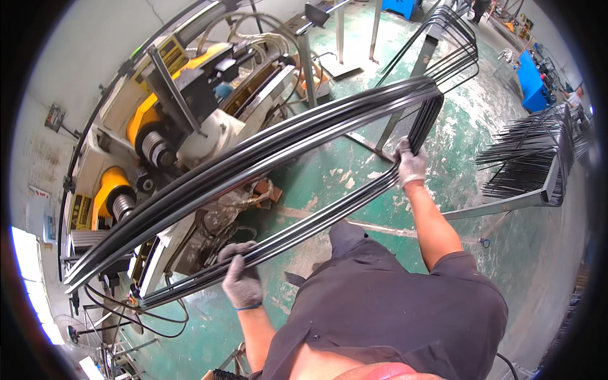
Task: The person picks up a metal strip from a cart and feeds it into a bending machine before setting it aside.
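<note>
A bundle of long dark metal rods [304,123], bent into a U with a short cross side at the right, hangs in the air before me. My left hand [243,280], in a grey-white knit glove, wraps around the near legs of the bundle toward their free ends. At the bent end, my right hand [410,164], gloved alike, grips the rods by the near corner. The far legs sweep left across the front of a bending machine and are a little blurred.
The machine carries yellow guards and steel rollers [156,147] on my left. Similar bent rods hang on a steel stand [427,50] ahead. More lie on a rack [546,190] at right. Cables [183,318] loop low at left. A person [575,95] is far off right.
</note>
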A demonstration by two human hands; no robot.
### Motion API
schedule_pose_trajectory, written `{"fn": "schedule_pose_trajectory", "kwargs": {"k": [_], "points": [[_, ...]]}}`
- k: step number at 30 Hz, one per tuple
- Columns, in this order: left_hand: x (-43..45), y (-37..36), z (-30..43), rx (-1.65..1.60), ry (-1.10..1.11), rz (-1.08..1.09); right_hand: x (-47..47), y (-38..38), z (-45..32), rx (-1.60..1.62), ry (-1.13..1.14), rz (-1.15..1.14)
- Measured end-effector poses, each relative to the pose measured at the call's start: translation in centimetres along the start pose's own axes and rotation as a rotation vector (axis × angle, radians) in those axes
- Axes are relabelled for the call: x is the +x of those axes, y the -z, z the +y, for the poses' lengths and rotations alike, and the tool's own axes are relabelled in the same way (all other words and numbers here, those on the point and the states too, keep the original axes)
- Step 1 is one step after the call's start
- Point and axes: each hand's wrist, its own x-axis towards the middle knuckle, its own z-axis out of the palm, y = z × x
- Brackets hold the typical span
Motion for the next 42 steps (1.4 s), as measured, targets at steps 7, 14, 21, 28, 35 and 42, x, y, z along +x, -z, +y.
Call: {"fn": "schedule_pose_trajectory", "kwargs": {"k": [7,14,21,28,35,42], "points": [[4.1,-8.9,-15.8,-0.362,0.462,-0.114,19.0,8.5,-5.5,-0.475,0.117,0.059],[10.4,-22.8,-34.8,-0.32,0.808,-0.081,46.4,14.0,-7.2,-1.072,0.236,0.007],[14.8,-32.2,-34.7,0.328,0.556,-0.056,65.1,16.9,-9.3,-1.43,0.051,0.242],[14.5,-28.5,-35.0,0.486,0.56,0.222,74.4,12.9,-14.6,-1.732,0.056,0.188],[4.7,-23.7,-32.3,0.526,0.433,0.464,57.7,15.8,13.4,-1.454,0.387,0.251],[-7.2,-9.8,-22.5,0.644,0.096,0.778,18.8,7.7,26.2,-1.132,0.073,-0.995]]}}
